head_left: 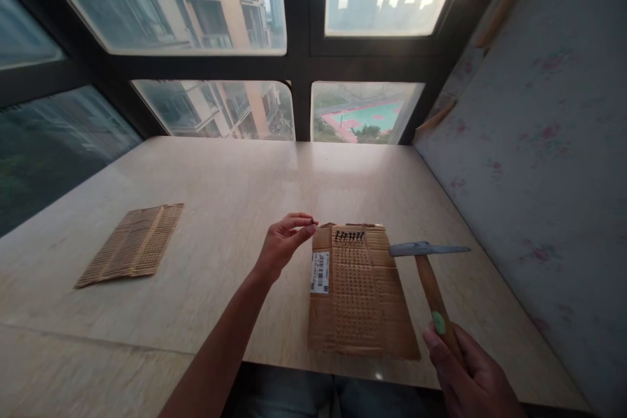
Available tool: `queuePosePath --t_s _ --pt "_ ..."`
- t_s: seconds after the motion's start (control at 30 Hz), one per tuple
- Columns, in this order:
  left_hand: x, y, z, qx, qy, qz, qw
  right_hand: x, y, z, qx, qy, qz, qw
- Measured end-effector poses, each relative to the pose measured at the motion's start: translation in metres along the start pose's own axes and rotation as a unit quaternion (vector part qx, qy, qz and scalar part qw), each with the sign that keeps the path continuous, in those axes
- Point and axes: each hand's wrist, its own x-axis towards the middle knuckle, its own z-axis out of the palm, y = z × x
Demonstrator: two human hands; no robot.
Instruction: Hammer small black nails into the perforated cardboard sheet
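My left hand (289, 238) is closed in a pinch just beyond the upper left corner of a cardboard piece (399, 333). Between thumb and fingertips is a small dark nail (313, 222), mostly hidden. Near the cardboard's far edge stands a short row of dark nails (349, 235), and rows of small holes cover its middle. A white barcode label (320, 272) is stuck on its left side. Wrapped around the wooden handle of a hammer (431, 281), my right hand (473, 372) holds it up at the cardboard's right side, its grey metal head level.
A second cardboard piece (132, 241), full of small holes, lies on the left of the pale stone-look sill (235, 183). Dark-framed windows (301, 65) close off the back and left. A flower-patterned wall (548, 163) rises on the right. The sill's near edge is by my legs.
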Motion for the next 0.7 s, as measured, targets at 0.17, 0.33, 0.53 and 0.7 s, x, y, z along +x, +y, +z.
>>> queuePosePath --t_s 0.17,0.33,0.53,0.7 --pt "0.007 -0.017 0.016 0.055 -0.044 0.011 0.997 0.005 0.006 -0.001 -0.011 -0.014 0.002 1.0" --pt "0.01 -0.031 0.023 0.05 -0.059 0.0 0.997 0.007 0.005 -0.001 -0.018 -0.022 0.005 1.0" --pt "0.012 -0.036 0.026 0.043 -0.07 -0.008 0.997 0.009 0.002 -0.001 -0.021 -0.012 0.0 1.0" --pt "0.014 -0.037 0.025 0.057 -0.067 -0.001 0.996 0.009 0.002 -0.003 -0.01 -0.02 0.001 1.0"
